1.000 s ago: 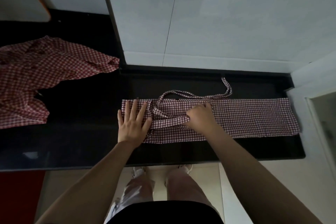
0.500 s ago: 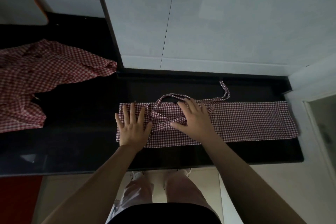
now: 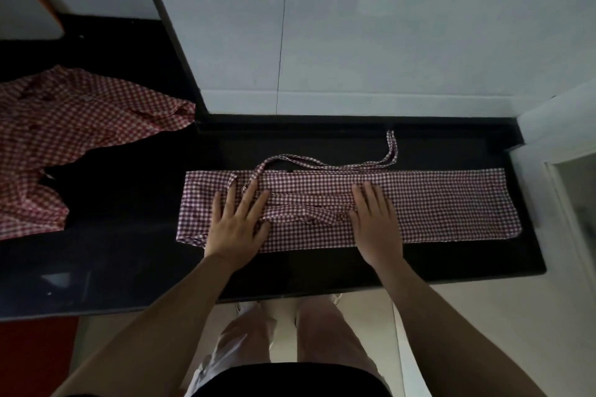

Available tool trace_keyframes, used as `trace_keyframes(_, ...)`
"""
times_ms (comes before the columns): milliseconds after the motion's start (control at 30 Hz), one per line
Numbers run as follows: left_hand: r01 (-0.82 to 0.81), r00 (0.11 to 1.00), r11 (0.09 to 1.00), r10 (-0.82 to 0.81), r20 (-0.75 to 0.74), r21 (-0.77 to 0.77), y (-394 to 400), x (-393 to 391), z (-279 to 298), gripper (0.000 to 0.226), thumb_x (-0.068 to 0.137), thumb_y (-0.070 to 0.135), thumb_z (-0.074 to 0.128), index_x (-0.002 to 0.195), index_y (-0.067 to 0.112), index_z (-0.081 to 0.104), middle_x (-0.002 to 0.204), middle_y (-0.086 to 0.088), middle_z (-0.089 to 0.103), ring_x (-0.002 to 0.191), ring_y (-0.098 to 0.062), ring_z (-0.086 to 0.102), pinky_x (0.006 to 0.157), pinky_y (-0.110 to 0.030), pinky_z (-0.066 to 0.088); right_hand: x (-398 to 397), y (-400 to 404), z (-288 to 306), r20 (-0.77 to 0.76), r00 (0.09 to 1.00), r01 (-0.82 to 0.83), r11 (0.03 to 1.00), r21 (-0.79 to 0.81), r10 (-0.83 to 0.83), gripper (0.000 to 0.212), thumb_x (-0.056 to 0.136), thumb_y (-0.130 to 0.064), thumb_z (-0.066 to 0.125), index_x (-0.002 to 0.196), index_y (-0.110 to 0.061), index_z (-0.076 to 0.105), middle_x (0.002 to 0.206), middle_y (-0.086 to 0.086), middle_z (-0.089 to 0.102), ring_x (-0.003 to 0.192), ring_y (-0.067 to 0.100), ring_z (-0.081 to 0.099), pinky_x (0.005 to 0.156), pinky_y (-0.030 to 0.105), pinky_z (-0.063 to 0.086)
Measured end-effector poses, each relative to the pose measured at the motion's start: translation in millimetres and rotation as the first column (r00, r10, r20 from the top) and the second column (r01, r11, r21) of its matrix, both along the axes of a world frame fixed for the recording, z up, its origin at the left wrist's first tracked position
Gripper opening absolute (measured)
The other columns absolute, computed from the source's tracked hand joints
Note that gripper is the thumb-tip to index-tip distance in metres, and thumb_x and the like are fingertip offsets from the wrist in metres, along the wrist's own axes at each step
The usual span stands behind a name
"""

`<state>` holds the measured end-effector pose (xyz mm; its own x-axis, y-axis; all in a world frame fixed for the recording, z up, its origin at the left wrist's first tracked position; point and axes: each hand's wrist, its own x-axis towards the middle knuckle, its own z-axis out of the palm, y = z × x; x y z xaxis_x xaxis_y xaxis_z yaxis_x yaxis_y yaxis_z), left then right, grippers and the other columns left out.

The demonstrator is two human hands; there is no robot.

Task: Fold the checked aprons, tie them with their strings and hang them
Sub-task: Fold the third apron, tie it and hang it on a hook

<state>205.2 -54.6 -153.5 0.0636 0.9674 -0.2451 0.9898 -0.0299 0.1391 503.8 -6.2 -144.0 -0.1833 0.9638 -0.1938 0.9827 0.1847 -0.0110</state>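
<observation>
Gingham strip: folded apron (image 3: 451, 203) lies flat along the black counter (image 3: 129, 251), at its right part.
Grip: left hand (image 3: 237, 222) and right hand (image 3: 375, 222) both press it flat, fingers straight, gripping nothing.
Risk, strings: strings (image 3: 325, 166) loop loose past the far edge; they could snag or trail out when the strip is folded on.
Risk, fold: layers may slip once palms lift.
Count: two aprons, one folded, one crumpled apron (image 3: 64, 138) far left; two hands.
</observation>
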Motion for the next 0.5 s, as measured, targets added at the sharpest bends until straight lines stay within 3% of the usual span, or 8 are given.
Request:
trace_keyframes(167, -0.055, 0.998, 0.998, 0.055, 0.026, -0.03, 5, 9, 15, 0.063, 0.096, 0.055, 0.02, 0.153, 0.029, 0.026, 0.164, 0.002, 0.012, 0.149, -0.037, 0.009, 0.118, -0.06, 0.003, -1, 1, 6, -0.013, 1.0, 0.027, 0.998, -0.049, -0.027, 0.059, 0.103, -0.042, 0.021, 0.158, -0.023, 0.012, 0.165, 0.006, 0.01, 0.152, 0.025, 0.006, 0.123, 0.046, 0.013)
trace_keyframes(300, -0.11, 0.994, 0.994, 0.11, 0.024, 0.006, 11, 41, 41, 0.063, 0.091, 0.019, 0.046, 0.152, 0.02, 0.031, 0.164, -0.005, 0.013, 0.15, -0.035, 0.005, 0.117, -0.06, -0.001, -11, 5, 21, -0.084, 0.996, 0.029, 0.995, -0.091, -0.037, 0.058, 0.105, -0.038, 0.029, 0.158, -0.022, 0.012, 0.165, 0.004, 0.011, 0.153, 0.024, 0.008, 0.123, 0.043, 0.011)
trace_keyframes(400, -0.107, 0.992, 0.993, 0.104, 0.075, 0.046, 18, 70, 55, 0.072, 0.085, 0.011, 0.049, 0.153, 0.021, 0.029, 0.163, -0.008, 0.013, 0.15, -0.035, 0.004, 0.119, -0.058, 0.002, -5, 5, 36, -0.241, 0.961, 0.13, 0.991, -0.031, -0.133, 0.061, 0.099, -0.03, 0.044, 0.155, -0.014, 0.026, 0.159, 0.007, 0.031, 0.147, 0.023, 0.026, 0.121, 0.041, 0.024)
trace_keyframes(500, 0.032, 0.993, 0.998, -0.038, 0.112, 0.056, 31, 112, 66, 0.07, 0.092, 0.021, 0.044, 0.156, 0.025, 0.016, 0.165, -0.004, 0.003, 0.151, -0.03, -0.006, 0.121, -0.052, -0.004, 39, 11, 53, -0.284, 0.916, 0.317, 0.945, 0.081, -0.283, 0.058, 0.09, -0.019, 0.057, 0.144, -0.006, 0.041, 0.143, 0.013, 0.048, 0.13, 0.025, 0.047, 0.108, 0.04, 0.042)
